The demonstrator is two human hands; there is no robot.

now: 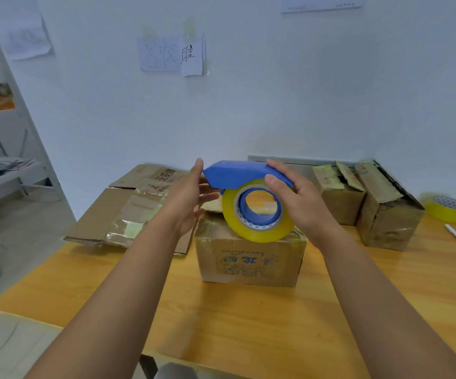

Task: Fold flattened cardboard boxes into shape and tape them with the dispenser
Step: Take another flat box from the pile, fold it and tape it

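At frame centre, our right hand [300, 203] grips the blue plastic tape dispenser [244, 175] above the taped brown cardboard box [248, 258]; our left hand [187, 201], fingers straight, touches its nose.

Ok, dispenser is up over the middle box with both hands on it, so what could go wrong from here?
1. The left hand has straight fingers at the front end of the blue tape dispenser, where a cutter may sit; a nick is possible.
2. The right hand grips only the rear, so the heavy tape roll might twist the tool.
3. The small box stands unheld on the table and may slide under taping.
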